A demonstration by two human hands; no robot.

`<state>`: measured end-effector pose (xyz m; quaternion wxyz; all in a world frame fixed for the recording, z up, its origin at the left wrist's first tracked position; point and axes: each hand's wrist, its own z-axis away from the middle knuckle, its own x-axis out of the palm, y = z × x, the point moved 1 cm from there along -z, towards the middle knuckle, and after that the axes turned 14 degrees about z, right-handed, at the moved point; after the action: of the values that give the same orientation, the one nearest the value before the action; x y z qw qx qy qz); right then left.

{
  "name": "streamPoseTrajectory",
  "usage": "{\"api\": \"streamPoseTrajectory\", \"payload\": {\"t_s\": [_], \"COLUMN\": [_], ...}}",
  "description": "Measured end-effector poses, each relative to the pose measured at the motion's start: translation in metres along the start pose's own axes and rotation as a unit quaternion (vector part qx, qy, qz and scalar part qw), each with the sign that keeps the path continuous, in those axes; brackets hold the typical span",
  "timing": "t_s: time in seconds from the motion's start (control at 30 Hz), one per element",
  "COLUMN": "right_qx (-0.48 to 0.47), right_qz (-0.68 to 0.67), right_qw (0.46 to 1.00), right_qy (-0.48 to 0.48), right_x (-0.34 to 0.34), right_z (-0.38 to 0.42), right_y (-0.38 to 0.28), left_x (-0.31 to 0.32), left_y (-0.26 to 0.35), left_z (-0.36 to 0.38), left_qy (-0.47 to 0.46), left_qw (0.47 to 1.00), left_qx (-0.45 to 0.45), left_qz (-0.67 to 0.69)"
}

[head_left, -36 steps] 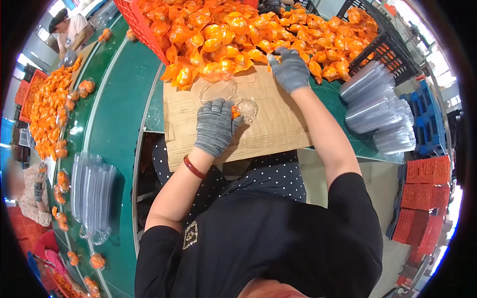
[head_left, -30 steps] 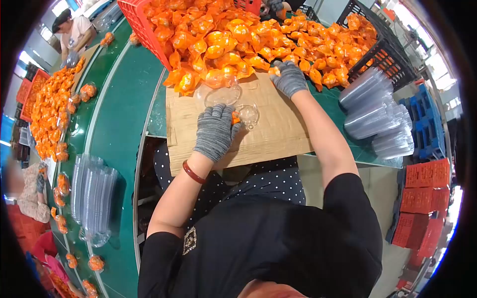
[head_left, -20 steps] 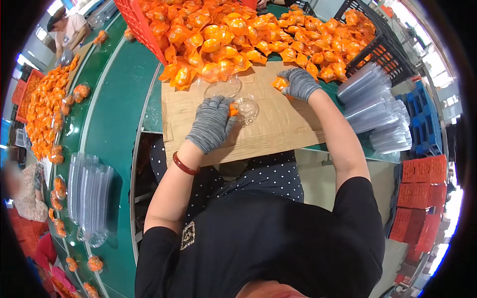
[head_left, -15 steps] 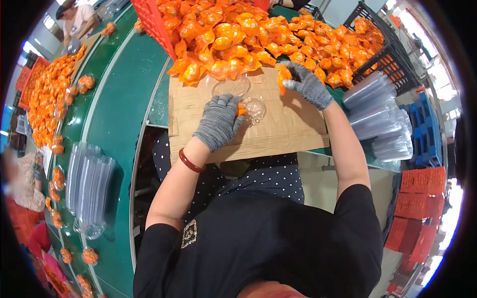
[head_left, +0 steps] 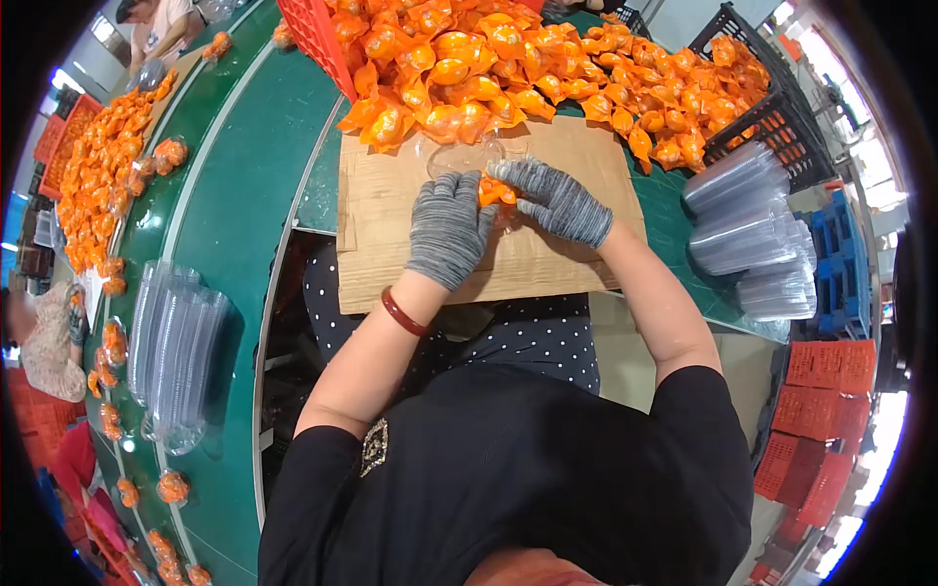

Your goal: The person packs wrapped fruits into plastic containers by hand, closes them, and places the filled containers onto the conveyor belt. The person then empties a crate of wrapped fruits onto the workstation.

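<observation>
My left hand [head_left: 447, 230], in a grey knit glove, is closed at the middle of the cardboard sheet [head_left: 391, 269], its thumb side against an orange film-wrapped piece [head_left: 496, 191]. My right hand [head_left: 559, 202], gloved alike, comes from the right, its fingers and thumb closed around the same piece. Under the hands a clear plastic container [head_left: 509, 220] is partly visible, mostly covered by the fingers. A clear round plastic part [head_left: 459, 158] lies just beyond my left fingertips. Past the cardboard's far edge, a large heap of orange wrapped pieces [head_left: 459, 68] spreads over the green table.
Stacked clear plastic containers [head_left: 743, 230] lie at right; more [head_left: 178, 352] lie at left. A black crate [head_left: 782, 127] and a red crate [head_left: 318, 44] flank the heap. Filled containers line the green conveyor [head_left: 230, 166] at left, with people beyond. Red crates [head_left: 831, 361] stand at far right.
My right hand has moved left and nearer with an orange wrapped piece, from the heap's edge to beside my left hand. The left hand has stayed over the cardboard.
</observation>
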<state>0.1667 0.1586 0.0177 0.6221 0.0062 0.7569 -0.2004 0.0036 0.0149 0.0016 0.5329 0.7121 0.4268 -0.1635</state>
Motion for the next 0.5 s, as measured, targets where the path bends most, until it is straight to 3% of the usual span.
{"api": "streamPoseTrajectory", "payload": {"t_s": [0.1, 0.13, 0.23, 0.33, 0.4, 0.43, 0.5], "right_qx": [-0.02, 0.044, 0.197, 0.191, 0.17, 0.177, 0.181], "right_qz": [-0.097, -0.288, -0.208, -0.188, -0.18, -0.105, 0.05], "right_qw": [0.991, 0.952, 0.949, 0.946, 0.943, 0.957, 0.969], "right_qy": [0.085, 0.096, 0.129, 0.182, 0.224, 0.204, 0.158], "right_x": [0.012, 0.024, 0.033, 0.048, 0.057, 0.049, 0.027], "right_z": [0.007, 0.004, -0.01, -0.013, -0.012, -0.012, -0.013], "right_y": [-0.006, -0.01, -0.034, -0.028, -0.024, -0.032, -0.044], "left_x": [0.006, 0.006, 0.002, 0.007, -0.008, -0.012, 0.0], "left_y": [0.006, 0.006, 0.005, -0.033, -0.062, -0.072, -0.092], "left_z": [0.006, 0.006, 0.006, 0.001, -0.016, -0.026, -0.048], "left_qy": [0.032, 0.038, 0.011, 0.077, 0.114, 0.131, 0.125], "left_qw": [0.999, 0.998, 0.999, 0.995, 0.972, 0.944, 0.909], "left_qx": [-0.012, -0.012, -0.001, 0.041, -0.139, -0.228, -0.275], "left_qz": [-0.031, -0.045, -0.039, 0.047, 0.149, 0.199, 0.287]}}
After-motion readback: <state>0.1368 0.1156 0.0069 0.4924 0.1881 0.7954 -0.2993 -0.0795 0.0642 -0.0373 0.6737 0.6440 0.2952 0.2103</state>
